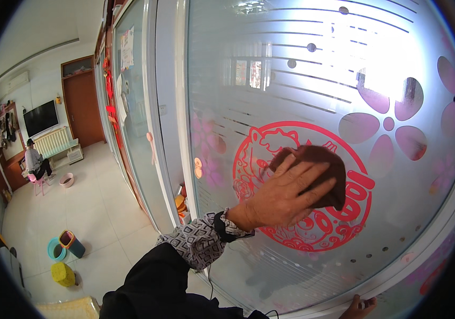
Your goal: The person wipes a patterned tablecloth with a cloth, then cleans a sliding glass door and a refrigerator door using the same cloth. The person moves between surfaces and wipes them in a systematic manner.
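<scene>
My left hand (285, 195) lies over a dark brown cloth (327, 179), its fingers spread, pressing it flat on the frosted glass panel (219, 171) of a sliding door. Beneath the cloth is a round red decal (307, 125) with cartoon figures and lettering, partly covered. A patterned sleeve cover (199, 239) wraps my left forearm. At the bottom right, my right hand (359, 307) is at the white door frame (403, 279) with its fingers bent; what it holds is unclear.
On the tiled floor to the left stand a bin (76, 247), a teal basin (52, 248) and a yellow stool (63, 274). Farther off, a person (34, 159) sits on a pink chair (38, 181) near a pink basin (66, 180). A second glass door (131, 99) adjoins the panel.
</scene>
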Tool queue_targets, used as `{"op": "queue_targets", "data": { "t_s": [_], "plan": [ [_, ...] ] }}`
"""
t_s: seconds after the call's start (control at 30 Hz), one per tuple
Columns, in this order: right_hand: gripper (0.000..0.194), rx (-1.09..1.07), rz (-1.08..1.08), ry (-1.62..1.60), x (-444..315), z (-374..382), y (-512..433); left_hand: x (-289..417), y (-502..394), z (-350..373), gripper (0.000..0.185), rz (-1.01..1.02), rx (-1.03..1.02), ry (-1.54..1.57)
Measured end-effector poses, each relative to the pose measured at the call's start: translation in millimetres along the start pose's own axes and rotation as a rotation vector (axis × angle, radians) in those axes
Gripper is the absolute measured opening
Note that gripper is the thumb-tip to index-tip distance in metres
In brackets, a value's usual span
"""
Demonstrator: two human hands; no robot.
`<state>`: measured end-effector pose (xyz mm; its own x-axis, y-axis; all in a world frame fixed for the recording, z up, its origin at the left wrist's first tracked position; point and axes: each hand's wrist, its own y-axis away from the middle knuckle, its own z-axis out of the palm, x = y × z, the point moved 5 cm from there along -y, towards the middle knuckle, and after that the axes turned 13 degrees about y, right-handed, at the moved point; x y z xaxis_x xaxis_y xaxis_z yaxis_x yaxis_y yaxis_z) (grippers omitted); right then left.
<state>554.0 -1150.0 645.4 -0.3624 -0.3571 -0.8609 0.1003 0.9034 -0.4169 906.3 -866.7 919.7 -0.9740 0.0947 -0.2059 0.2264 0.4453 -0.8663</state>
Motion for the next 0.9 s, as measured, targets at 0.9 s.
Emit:
{"op": "queue_targets", "data": {
  "t_s": [0.9],
  "plan": [
    [0.066,-0.019,0.026,0.020,-6,-1,6,10,-104,-17,0.068,0.252,-0.193,-0.073]
  ]
}}
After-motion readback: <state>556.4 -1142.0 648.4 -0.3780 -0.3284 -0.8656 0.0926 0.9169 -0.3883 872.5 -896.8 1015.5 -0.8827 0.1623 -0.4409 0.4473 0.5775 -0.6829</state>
